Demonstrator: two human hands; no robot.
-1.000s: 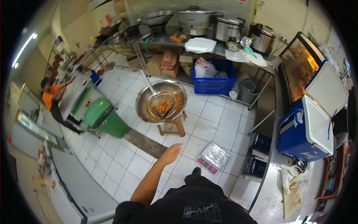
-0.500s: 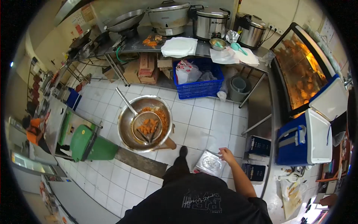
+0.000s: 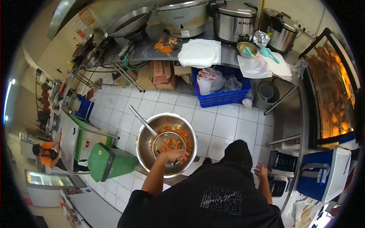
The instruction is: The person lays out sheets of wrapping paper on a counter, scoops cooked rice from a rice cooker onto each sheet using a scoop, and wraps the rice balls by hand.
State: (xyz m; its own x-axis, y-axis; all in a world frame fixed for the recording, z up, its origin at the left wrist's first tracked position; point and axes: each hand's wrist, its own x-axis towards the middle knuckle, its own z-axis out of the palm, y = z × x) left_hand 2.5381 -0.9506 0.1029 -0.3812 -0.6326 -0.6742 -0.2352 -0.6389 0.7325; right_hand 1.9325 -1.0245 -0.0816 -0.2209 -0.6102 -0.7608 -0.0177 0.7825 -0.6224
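A large steel bowl [image 3: 143, 141] stands low in front of me with small orange-brown food pieces [image 3: 180, 132] in it. Across it lies a long-handled strainer [image 3: 142, 119], holding more orange pieces [image 3: 169, 143]. My left hand [image 3: 176, 155] is over the near side of the strainer, fingers loosely bent and apart. Just below it are the dark ends of what look like tongs [image 3: 173, 164]; I cannot tell whether the fingers touch them. My right hand [image 3: 261, 171] hangs by my right side, fingers spread, with nothing in it.
A green wheeled bin [image 3: 100, 161] stands left of the bowl. Behind are a steel counter [image 3: 230, 57] with rice cookers [image 3: 235, 24] and a blue crate [image 3: 224, 99] beneath. On the right are a lit food display [image 3: 330, 87] and a blue cooler [image 3: 315, 174]. A co-worker [image 3: 47, 154] stands far left.
My left hand has come into view over the strainer. My right hand has drawn back beside my body. The view has shifted, and my leg now covers where the silver tray lay on the floor.
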